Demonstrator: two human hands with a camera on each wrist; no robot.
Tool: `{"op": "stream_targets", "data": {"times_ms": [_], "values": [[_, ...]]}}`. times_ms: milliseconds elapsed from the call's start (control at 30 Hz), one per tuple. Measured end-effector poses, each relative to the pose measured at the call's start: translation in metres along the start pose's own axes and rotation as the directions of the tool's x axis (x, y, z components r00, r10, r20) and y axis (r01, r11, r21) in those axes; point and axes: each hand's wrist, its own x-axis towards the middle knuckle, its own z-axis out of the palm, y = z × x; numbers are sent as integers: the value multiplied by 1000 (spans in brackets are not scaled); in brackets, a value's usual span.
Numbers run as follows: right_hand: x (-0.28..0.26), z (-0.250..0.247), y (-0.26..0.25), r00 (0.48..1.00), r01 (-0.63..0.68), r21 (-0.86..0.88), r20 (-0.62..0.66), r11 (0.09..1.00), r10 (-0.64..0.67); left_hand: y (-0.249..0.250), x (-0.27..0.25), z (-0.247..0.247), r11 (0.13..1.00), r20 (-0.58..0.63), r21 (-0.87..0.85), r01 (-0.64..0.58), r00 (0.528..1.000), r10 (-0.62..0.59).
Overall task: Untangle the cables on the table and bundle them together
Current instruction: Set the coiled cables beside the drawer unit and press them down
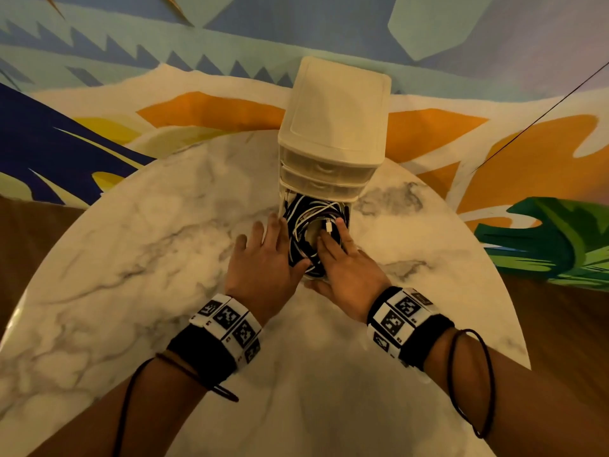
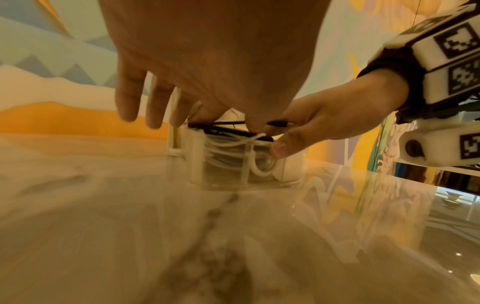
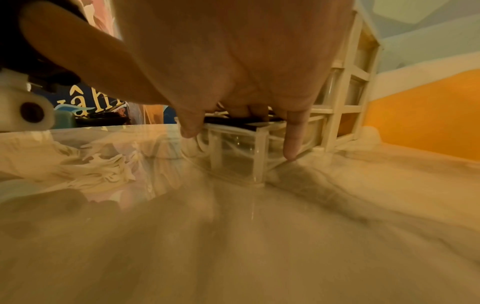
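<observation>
Cream drawer unit point(image 1: 333, 127) against painted mural point(image 1: 99, 103)

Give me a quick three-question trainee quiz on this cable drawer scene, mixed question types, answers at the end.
1. True or false: the cables lie loose on the table.
2. Which drawer of the drawer unit is pulled out? A top, B middle, C bottom.
3. Fill in: both the left hand and the right hand rest at the open ____.

Key: 1 false, they are coiled in the drawer; 2 C; 3 drawer.
</observation>
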Motion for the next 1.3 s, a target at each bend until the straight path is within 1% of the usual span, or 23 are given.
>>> {"op": "stream_targets", "data": {"times_ms": [33, 100, 133, 167, 200, 233, 267, 300, 400, 433, 533, 633, 700, 767, 900, 1000, 1100, 1233, 1300], "values": [[2, 2, 2, 1000, 7, 5, 4, 1000, -7, -2, 2, -2, 999, -55, -26, -39, 998, 38], [4, 4, 7, 1000, 3, 31, 30, 1000, -4, 1, 10, -5, 984, -153, -50, -173, 975, 164], [6, 6, 9, 999, 11, 33, 38, 999, -13, 4, 14, -6, 970, -149, -46, -240, 961, 231], [7, 4, 10, 999, 28, 21, 32, 999, -29, 6, 19, -6, 958, -110, -52, -283, 955, 276], [7, 3, 10, 998, 48, 0, 29, 999, -48, 8, 23, -4, 954, -42, -72, -292, 956, 290], [6, -1, 10, 997, 66, -23, 30, 998, -65, 9, 26, -1, 956, 24, -87, -281, 959, 284], [5, -6, 10, 996, 83, -38, 35, 996, -82, 8, 28, 4, 958, 56, -95, -269, 960, 275], [4, -12, 9, 994, 100, -43, 41, 994, -99, 8, 31, 8, 959, 56, -99, -267, 960, 273], [2, -21, 10, 993, 120, -9, 19, 993, -119, 7, 36, 10, 958, 4, -119, -260, 965, 263], [3, -22, 10, 992, 123, 2, 17, 992, -123, 8, 38, 9, 961, -8, -109, -254, 967, 255], [7, -21, 12, 992, 122, -37, 34, 992, -121, 15, 38, 9, 971, -14, -67, -230, 973, 229], [7, -24, 11, 993, 116, -7, 22, 993, -115, 18, 35, 13, 973, -37, -17, -229, 973, 229], [7, -25, 12, 992, 119, 8, 35, 993, -119, 17, 37, 14, 970, -57, -51, -238, 970, 235], [7, -24, 14, 993, 116, 33, 22, 993, -117, 17, 40, 13, 960, -46, -104, -259, 966, 255], [9, -18, 23, 996, 87, 119, 9, 989, -89, 22, 42, 17, 956, -54, -146, -254, 967, 249], [11, -16, 28, 997, 81, 118, 5, 990, -82, 29, 45, 21, 957, -72, -155, -246, 969, 237], [12, -12, 28, 998, 56, 147, -24, 988, -53, 24, 48, 22, 950, -77, -170, -263, 964, 253], [8, -5, 21, 998, -19, 105, -59, 994, 25, 16, 50, 22, 944, -80, -167, -285, 958, 276], [8, -4, 20, 997, -12, 108, -75, 994, 21, 18, 50, 20, 951, -95, -141, -275, 960, 263]]}}
